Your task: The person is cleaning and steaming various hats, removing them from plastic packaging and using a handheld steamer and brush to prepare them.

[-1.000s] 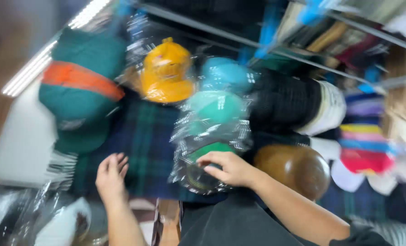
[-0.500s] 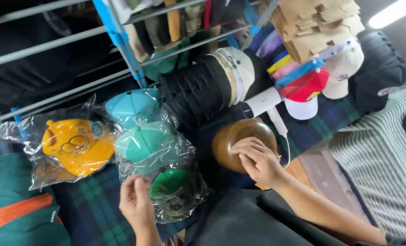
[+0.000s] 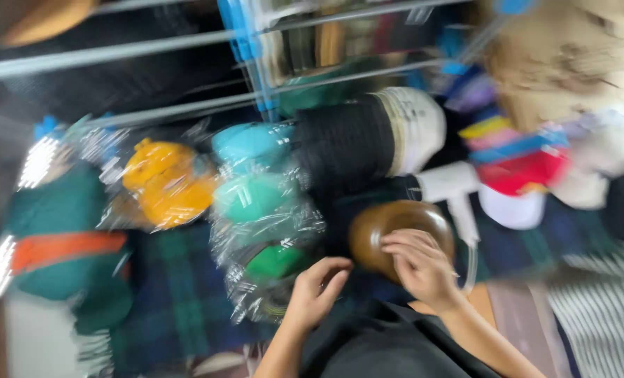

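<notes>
Resting on the brown dome form (image 3: 396, 227) amid stacked caps, right hand (image 3: 420, 269) curls loosely, gripping nothing; left hand (image 3: 319, 294), open, touches the bagged green cap (image 3: 273, 262); steady the dome before lifting.

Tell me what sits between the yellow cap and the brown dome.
In the head view, plastic-wrapped teal and green caps lie between the yellow cap and the brown dome.

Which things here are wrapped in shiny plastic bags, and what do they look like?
Yellow cap in clear bag: left, rounded, crinkly.
Light blue cap in clear bag: top of the middle row.
Mint green cap in clear bag: just below it.
Bright green cap in clear bag: lowest, beside the left hand.
</notes>
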